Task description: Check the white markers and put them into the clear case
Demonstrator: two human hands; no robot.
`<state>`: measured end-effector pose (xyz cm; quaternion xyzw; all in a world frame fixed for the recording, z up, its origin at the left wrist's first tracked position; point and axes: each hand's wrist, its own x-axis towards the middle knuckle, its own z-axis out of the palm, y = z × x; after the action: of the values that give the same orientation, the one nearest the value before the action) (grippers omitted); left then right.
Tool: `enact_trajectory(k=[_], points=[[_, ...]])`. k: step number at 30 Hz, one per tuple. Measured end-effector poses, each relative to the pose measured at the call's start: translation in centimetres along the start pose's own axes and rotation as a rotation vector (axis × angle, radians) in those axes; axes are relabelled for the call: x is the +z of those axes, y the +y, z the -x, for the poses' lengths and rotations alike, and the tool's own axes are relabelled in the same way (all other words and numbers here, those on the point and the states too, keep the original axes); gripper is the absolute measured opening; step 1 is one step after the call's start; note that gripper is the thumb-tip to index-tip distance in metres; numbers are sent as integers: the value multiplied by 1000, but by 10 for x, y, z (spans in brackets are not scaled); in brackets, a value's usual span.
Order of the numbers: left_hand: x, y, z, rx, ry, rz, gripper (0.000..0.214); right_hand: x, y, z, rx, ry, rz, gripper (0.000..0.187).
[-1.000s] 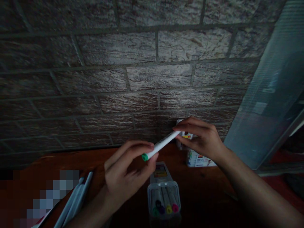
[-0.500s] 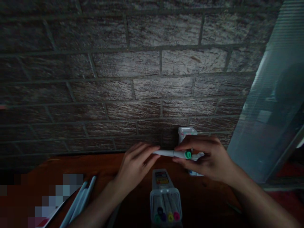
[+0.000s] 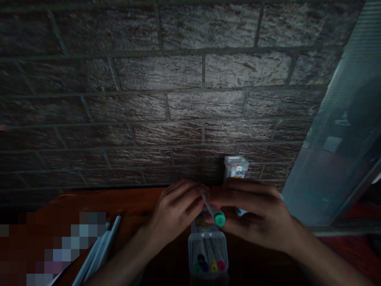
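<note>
A white marker with a green end (image 3: 211,206) is held between my two hands, its green end tilted down toward me. My left hand (image 3: 178,202) pinches the far end of the marker with closed fingers. Near the green end, my right hand (image 3: 256,212) closes its thumb and fingers on the same marker. Just below them lies a clear plastic case (image 3: 190,254) holding several markers with green, dark, purple, yellow and pink ends. My hands hide part of its open lid.
Behind my right hand, a clear container (image 3: 236,163) stands against the brick wall (image 3: 184,105). Several pale markers (image 3: 99,248) lie to the left on the brown wooden table (image 3: 119,198). A translucent panel (image 3: 315,171) leans on the right. The lower-left corner is pixelated.
The marker has turned from lying level, green end right, to pointing its green end down toward me. My right hand has moved slightly left and down, closer to my left hand.
</note>
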<state>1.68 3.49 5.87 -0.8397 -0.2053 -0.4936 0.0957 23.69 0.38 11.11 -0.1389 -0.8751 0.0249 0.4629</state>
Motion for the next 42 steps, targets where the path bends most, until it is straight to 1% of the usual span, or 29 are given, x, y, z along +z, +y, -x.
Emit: enact_trajectory(k=[2, 6, 12, 16, 21, 24, 27, 29, 32, 35, 42], points=[[-1, 1, -1, 13, 39, -12, 13, 0, -2, -1, -18, -10, -1, 20], [-7, 0, -1, -12, 92, -29, 14, -1, -6, -2, -33, -28, -11, 17], [-13, 0, -4, 22, 124, -85, 13, -3, -6, -1, -12, -47, -13, 23], [-14, 0, -5, 30, 133, -113, 13, -3, -4, 0, -20, -17, -26, 19], [-11, 2, -4, 17, 125, -123, 9, -2, -6, -4, -45, -9, -26, 15], [-7, 4, -2, 22, 121, -131, 5, -1, -9, -5, -40, -1, -13, 18], [-3, 6, -1, 37, 129, -128, 8, 1, -9, -5, -54, 27, -18, 21], [-1, 6, -1, 36, 128, -106, 9, 1, -8, -3, -53, 39, -22, 23], [1, 7, -1, 32, 129, -41, 3, 1, -8, -2, -45, 40, -14, 25], [2, 7, -2, 39, 134, 14, 7, -1, -9, -2, -51, 38, -13, 24], [2, 9, -4, 54, 158, 25, 7, -2, -12, -3, -63, 14, -6, 23]])
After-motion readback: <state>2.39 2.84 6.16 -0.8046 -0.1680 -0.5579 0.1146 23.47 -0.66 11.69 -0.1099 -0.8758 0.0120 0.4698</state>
